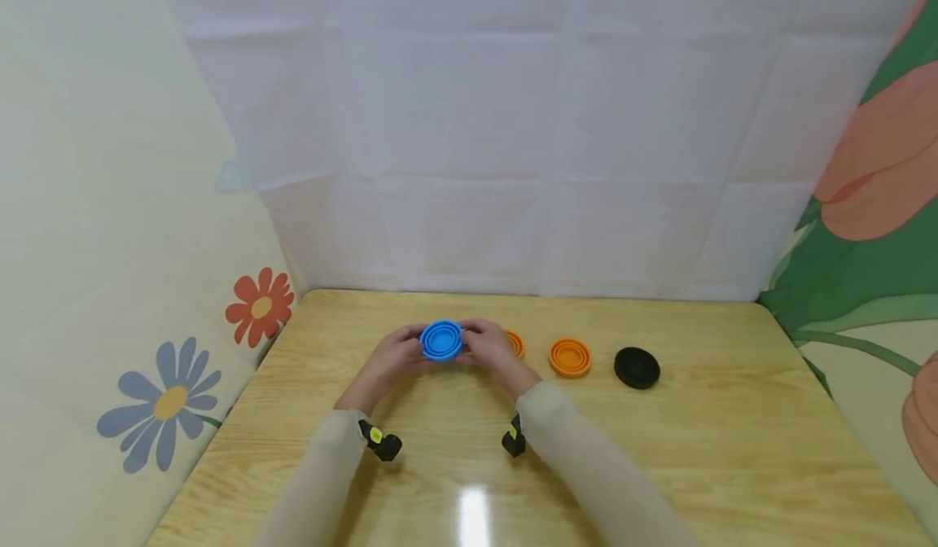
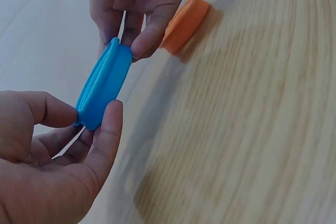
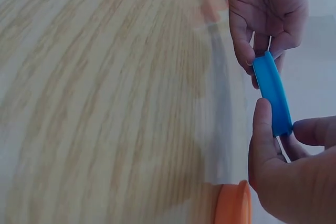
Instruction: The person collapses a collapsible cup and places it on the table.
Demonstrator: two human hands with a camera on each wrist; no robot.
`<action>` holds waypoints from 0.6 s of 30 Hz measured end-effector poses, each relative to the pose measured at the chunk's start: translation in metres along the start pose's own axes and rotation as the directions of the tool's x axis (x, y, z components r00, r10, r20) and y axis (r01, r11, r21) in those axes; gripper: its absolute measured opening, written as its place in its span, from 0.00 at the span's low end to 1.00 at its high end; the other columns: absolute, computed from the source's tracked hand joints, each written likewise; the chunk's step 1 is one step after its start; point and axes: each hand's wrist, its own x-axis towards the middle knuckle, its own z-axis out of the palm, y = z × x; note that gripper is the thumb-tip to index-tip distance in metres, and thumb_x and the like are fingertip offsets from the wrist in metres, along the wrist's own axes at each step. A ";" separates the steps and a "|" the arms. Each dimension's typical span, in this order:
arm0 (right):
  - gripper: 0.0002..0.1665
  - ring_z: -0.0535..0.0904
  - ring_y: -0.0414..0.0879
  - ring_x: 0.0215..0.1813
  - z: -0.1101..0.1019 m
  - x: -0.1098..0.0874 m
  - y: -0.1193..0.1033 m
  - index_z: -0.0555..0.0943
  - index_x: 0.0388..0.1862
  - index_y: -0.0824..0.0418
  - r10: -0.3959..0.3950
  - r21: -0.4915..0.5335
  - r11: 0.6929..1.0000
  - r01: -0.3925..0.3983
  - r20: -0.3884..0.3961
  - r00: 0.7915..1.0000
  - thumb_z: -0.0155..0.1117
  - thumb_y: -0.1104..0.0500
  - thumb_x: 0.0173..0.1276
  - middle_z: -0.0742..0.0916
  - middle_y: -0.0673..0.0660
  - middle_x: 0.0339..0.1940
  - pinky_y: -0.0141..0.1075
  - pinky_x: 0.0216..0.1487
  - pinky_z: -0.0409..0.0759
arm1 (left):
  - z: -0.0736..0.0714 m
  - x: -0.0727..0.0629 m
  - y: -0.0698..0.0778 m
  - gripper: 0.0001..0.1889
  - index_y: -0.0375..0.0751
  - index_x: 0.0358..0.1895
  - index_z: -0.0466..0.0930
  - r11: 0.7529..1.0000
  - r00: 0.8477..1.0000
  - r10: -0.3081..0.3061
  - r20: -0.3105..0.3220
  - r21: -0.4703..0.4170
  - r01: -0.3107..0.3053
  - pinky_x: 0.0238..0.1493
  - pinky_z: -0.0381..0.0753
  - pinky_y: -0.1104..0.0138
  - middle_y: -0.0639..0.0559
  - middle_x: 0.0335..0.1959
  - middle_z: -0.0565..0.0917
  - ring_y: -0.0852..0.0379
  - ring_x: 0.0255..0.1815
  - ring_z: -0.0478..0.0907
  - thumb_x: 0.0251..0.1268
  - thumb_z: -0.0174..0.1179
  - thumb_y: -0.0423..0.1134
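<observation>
A blue collapsible cup (image 1: 441, 340), folded flat into concentric rings, is held up above the table between both hands. My left hand (image 1: 388, 364) pinches its left edge between thumb and fingers, while my right hand (image 1: 494, 350) grips the opposite edge. In the left wrist view the blue cup (image 2: 107, 85) appears nearly edge-on, tilted, its rim toward the thumb. The right wrist view also shows the cup (image 3: 273, 95) from the side. Partly hidden behind my right hand lies an orange folded cup (image 1: 516, 343).
On the wooden table (image 1: 703, 449), a second orange folded cup (image 1: 570, 357) and a black folded cup (image 1: 637, 367) lie in a row to the right. A white cloth (image 1: 454, 164) hangs at the back edge; flowered cloths (image 1: 146, 286) flank both sides.
</observation>
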 end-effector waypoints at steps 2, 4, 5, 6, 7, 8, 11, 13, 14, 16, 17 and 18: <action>0.19 0.83 0.46 0.39 0.005 0.002 -0.001 0.79 0.63 0.65 -0.010 -0.033 0.999 0.010 0.006 1.000 0.55 0.64 0.77 0.86 0.63 0.49 0.39 0.42 0.88 | -0.005 0.001 -0.001 0.27 0.27 0.73 0.62 1.000 1.000 -0.001 -0.011 0.014 0.001 0.59 0.83 0.54 0.29 0.69 0.70 0.46 0.55 0.80 0.73 0.47 0.28; 0.19 0.83 0.45 0.38 0.009 0.004 -0.001 0.80 0.63 0.65 -0.015 -0.053 0.998 0.015 0.006 1.000 0.55 0.64 0.77 0.86 0.63 0.49 0.39 0.42 0.88 | -0.009 0.002 -0.001 0.27 0.27 0.73 0.62 1.000 1.000 -0.005 -0.017 0.025 0.006 0.58 0.83 0.55 0.29 0.69 0.70 0.48 0.54 0.80 0.73 0.47 0.28; 0.18 0.83 0.45 0.38 0.011 0.005 -0.001 0.80 0.62 0.65 -0.016 -0.057 0.998 0.016 0.004 1.000 0.55 0.64 0.77 0.86 0.63 0.49 0.39 0.41 0.88 | -0.011 0.003 -0.001 0.27 0.27 0.73 0.62 1.000 1.000 -0.012 -0.020 0.029 0.012 0.57 0.84 0.56 0.30 0.69 0.70 0.48 0.54 0.80 0.73 0.48 0.28; 0.19 0.83 0.45 0.38 0.012 0.005 -0.001 0.80 0.62 0.65 -0.016 -0.054 0.998 0.016 0.003 1.000 0.55 0.64 0.77 0.86 0.63 0.49 0.39 0.42 0.88 | -0.012 0.003 -0.002 0.27 0.27 0.73 0.62 0.999 1.000 -0.017 -0.021 0.036 0.017 0.57 0.84 0.57 0.30 0.69 0.70 0.48 0.54 0.80 0.72 0.48 0.29; 0.19 0.83 0.45 0.38 0.013 0.005 -0.001 0.80 0.63 0.65 -0.010 -0.044 0.999 0.010 0.002 1.000 0.55 0.63 0.77 0.86 0.63 0.50 0.39 0.42 0.88 | -0.013 0.004 -0.002 0.27 0.27 0.73 0.62 0.999 1.000 -0.022 -0.016 0.043 0.023 0.57 0.84 0.57 0.30 0.69 0.70 0.48 0.54 0.80 0.72 0.48 0.29; 0.19 0.83 0.45 0.39 0.014 0.006 -0.001 0.80 0.63 0.65 -0.001 -0.036 0.999 0.001 0.002 1.000 0.54 0.62 0.78 0.86 0.63 0.51 0.39 0.43 0.88 | -0.014 0.005 -0.002 0.28 0.27 0.73 0.61 0.998 0.999 -0.030 -0.014 0.049 0.030 0.57 0.84 0.57 0.30 0.69 0.70 0.48 0.54 0.80 0.72 0.48 0.29; 0.20 0.84 0.46 0.41 0.015 0.007 0.000 0.79 0.64 0.66 0.028 0.008 1.000 -0.028 0.013 1.000 0.53 0.60 0.79 0.86 0.62 0.52 0.38 0.44 0.88 | -0.014 0.006 -0.002 0.27 0.27 0.73 0.62 0.996 0.999 -0.048 -0.021 0.072 0.050 0.55 0.85 0.58 0.30 0.68 0.71 0.48 0.53 0.80 0.72 0.49 0.30; 0.20 0.84 0.46 0.42 0.016 0.007 0.001 0.79 0.63 0.67 0.050 0.028 0.998 -0.050 0.024 0.998 0.52 0.58 0.80 0.86 0.61 0.51 0.38 0.45 0.88 | -0.014 0.006 -0.002 0.27 0.26 0.73 0.63 0.995 0.998 -0.053 -0.030 0.086 0.055 0.55 0.85 0.58 0.29 0.68 0.71 0.48 0.53 0.80 0.72 0.48 0.30; 0.20 0.83 0.46 0.41 0.016 0.007 0.001 0.79 0.62 0.67 0.061 0.038 0.997 -0.062 0.028 0.998 0.52 0.58 0.80 0.87 0.61 0.49 0.38 0.45 0.88 | -0.014 0.005 -0.001 0.27 0.26 0.72 0.64 0.994 0.998 -0.056 -0.041 0.096 0.060 0.54 0.85 0.58 0.29 0.68 0.72 0.48 0.53 0.80 0.72 0.48 0.30; 0.20 0.82 0.45 0.39 0.017 0.008 0.002 0.79 0.61 0.67 0.082 0.054 0.995 -0.084 0.035 0.996 0.52 0.58 0.79 0.86 0.60 0.46 0.37 0.44 0.88 | -0.013 0.004 -0.002 0.27 0.26 0.72 0.65 0.989 0.996 -0.065 -0.058 0.129 0.072 0.54 0.85 0.60 0.29 0.68 0.72 0.48 0.53 0.81 0.72 0.48 0.31; 0.20 0.82 0.45 0.38 0.017 0.008 0.002 0.79 0.61 0.68 0.090 0.059 0.994 -0.093 0.037 0.995 0.53 0.58 0.78 0.86 0.60 0.45 0.37 0.43 0.88 | -0.013 0.003 -0.002 0.27 0.25 0.72 0.64 0.987 0.996 -0.069 -0.064 0.144 0.078 0.54 0.85 0.60 0.28 0.68 0.71 0.48 0.54 0.80 0.72 0.48 0.31; 0.21 0.81 0.45 0.38 0.018 0.007 0.002 0.79 0.61 0.68 0.102 0.065 0.992 -0.104 0.040 0.994 0.53 0.57 0.78 0.86 0.60 0.45 0.38 0.43 0.88 | -0.012 0.002 -0.002 0.27 0.25 0.72 0.64 0.983 0.995 -0.072 -0.068 0.163 0.083 0.55 0.85 0.59 0.28 0.69 0.71 0.47 0.55 0.80 0.72 0.48 0.31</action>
